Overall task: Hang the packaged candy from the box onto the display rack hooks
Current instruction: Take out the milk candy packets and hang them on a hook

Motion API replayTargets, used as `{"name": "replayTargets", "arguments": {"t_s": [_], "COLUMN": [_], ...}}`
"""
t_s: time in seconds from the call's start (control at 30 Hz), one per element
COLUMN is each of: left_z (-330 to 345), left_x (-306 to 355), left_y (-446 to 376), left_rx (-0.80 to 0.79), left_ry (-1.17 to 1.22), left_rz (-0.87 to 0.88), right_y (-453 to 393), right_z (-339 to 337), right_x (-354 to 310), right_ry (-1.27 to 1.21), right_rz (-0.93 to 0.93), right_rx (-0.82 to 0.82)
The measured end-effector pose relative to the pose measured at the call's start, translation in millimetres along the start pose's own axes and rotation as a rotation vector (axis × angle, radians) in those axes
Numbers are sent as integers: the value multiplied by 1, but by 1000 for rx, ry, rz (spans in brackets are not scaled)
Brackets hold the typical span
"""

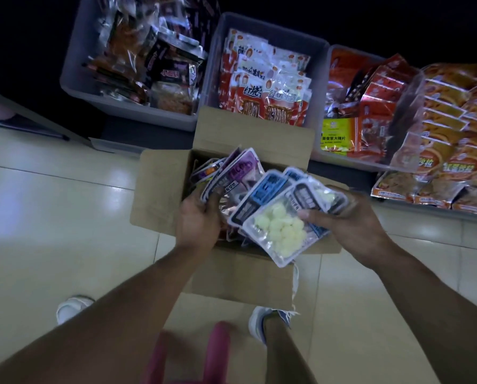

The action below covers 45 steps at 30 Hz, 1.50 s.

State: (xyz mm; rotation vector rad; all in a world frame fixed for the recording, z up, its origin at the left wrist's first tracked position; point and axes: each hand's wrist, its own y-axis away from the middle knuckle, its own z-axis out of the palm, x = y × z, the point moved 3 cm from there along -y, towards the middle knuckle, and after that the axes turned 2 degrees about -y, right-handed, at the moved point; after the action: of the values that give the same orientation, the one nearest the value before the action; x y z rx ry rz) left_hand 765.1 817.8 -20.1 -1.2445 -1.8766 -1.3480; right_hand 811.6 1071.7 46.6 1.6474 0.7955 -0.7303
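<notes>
Over the open cardboard box on the floor, the left hand grips purple candy packs and the right hand pinches the white-candy pack; align hang-holes before lifting, since no rack hooks are visible beyond 3 grey bins.

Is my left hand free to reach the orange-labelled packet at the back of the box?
Probably not yet. The left hand already grips purple packets, which fan out over the orange-labelled packet inside the cardboard box. The right hand holds the white candy packets, so neither is free.
</notes>
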Motion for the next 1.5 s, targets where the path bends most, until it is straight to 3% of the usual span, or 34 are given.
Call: {"name": "replayTargets", "arguments": {"t_s": [0.27, 0.57, 0.7, 0.93, 1.03, 1.17, 1.4, 1.5], "left_z": [-72, -175, -244, -355, -394, -436, -463, -467], "left_x": [79, 232, 300, 382, 390, 398, 405, 413], "left_y": [10, 108, 156, 212, 217, 225, 240, 235], "left_rx": [-104, -232, -363, -423, -382, -328, -473, -536], "left_ry": [543, 588, 572, 779, 788, 748, 757, 642], "left_rz": [-343, -336, -220, -108, -55, -18, -44, 6], "right_y": [36, 158, 217, 317, 342, 367, 380, 378], "right_z": [30, 87, 101, 148, 180, 216, 227, 225], "right_x": [-56, -225, -316, -451, -475, -497, -520, -526], "right_ry": [-597, -795, -694, -294, -272, -314, -354, -311], "right_rz": [263, 294, 165, -226, -320, -330, -290, -286], "right_rx": [18, 70, 131, 340, 344, 473, 648, 672]}}
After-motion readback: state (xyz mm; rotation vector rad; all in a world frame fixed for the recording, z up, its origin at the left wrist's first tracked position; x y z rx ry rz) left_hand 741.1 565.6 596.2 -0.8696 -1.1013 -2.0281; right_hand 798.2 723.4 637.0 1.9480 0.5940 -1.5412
